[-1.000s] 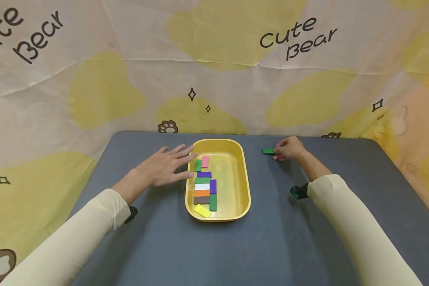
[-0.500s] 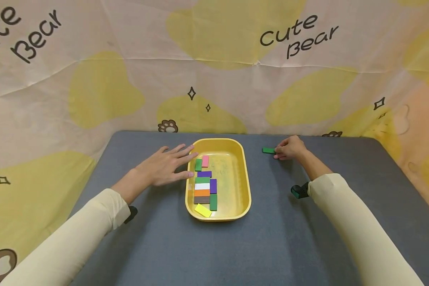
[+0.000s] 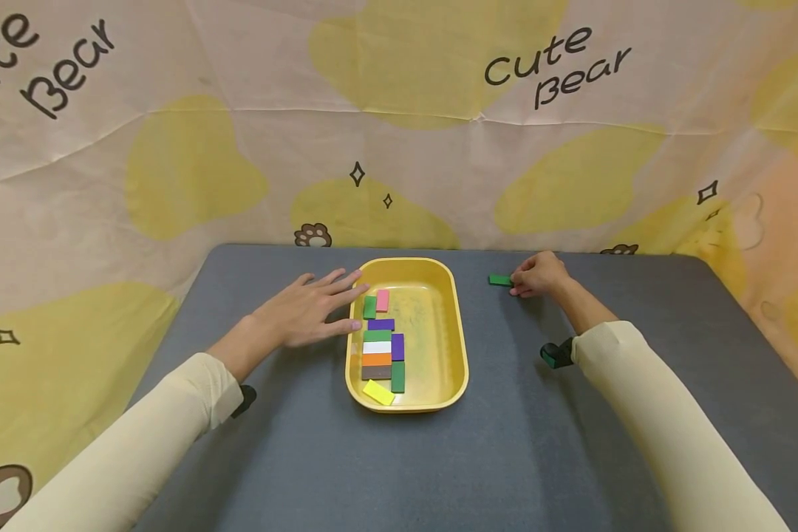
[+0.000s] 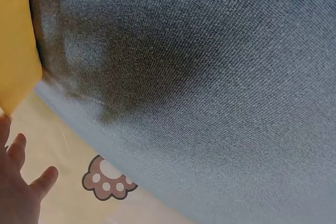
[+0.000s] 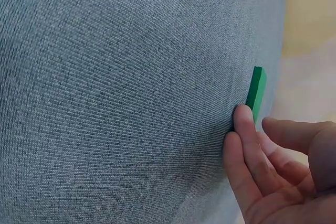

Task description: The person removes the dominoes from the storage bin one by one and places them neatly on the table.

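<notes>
Saw barely any shift, so judged work stalled: right hand point(image 3: 539, 275) pinched green rectangular block point(image 3: 499, 280); left hand point(image 3: 309, 307), fingers spread, gripped nothing beside yellow oblong plastic tray point(image 3: 459, 332).

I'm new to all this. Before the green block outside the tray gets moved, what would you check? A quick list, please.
1. Loose green block within the right grip: ok, held near its right end.
2. Hold firm: cannot tell, pressure doesn't show.
3. Yellow tray steadied by the left grip: cannot tell; its fingers are spread at the left rim.
4. Room in the tray: ok, I'd say; the blocks inside lie toward its left side.
5. Blocks inside all squared up: not ok; the yellow block lies slanted below the grey block.
</notes>
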Demonstrator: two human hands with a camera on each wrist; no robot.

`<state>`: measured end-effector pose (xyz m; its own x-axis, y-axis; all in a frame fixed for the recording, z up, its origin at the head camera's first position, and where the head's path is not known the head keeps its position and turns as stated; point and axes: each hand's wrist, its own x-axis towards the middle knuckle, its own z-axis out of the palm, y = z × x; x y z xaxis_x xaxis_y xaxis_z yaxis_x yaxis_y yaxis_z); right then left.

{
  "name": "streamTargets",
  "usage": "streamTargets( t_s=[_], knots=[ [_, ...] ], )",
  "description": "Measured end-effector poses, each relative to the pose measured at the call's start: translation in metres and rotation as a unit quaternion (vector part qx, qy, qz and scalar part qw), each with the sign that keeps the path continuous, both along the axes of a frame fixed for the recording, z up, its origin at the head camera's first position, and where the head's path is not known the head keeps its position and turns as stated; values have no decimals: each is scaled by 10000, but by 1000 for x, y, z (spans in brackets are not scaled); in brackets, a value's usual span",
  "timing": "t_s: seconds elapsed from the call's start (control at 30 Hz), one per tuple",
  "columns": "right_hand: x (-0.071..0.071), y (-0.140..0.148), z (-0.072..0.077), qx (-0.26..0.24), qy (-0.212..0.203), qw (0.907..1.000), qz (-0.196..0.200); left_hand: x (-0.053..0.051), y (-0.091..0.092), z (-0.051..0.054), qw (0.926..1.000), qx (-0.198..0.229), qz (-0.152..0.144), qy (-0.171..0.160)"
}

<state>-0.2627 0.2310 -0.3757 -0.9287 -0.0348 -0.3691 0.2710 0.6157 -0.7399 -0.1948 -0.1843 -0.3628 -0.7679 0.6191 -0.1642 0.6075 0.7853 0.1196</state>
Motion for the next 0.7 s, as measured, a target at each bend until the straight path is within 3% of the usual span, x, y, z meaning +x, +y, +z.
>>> streamTargets(
  t_s=[0.4,0.7],
  knots=[
    [-1,2,7,218,18,9996,188,0,0,1,10000,-2,-12,15],
    [-2,-32,45,-355,44,9982,482,0,1,1,10000,-23,-35,88]
  ],
)
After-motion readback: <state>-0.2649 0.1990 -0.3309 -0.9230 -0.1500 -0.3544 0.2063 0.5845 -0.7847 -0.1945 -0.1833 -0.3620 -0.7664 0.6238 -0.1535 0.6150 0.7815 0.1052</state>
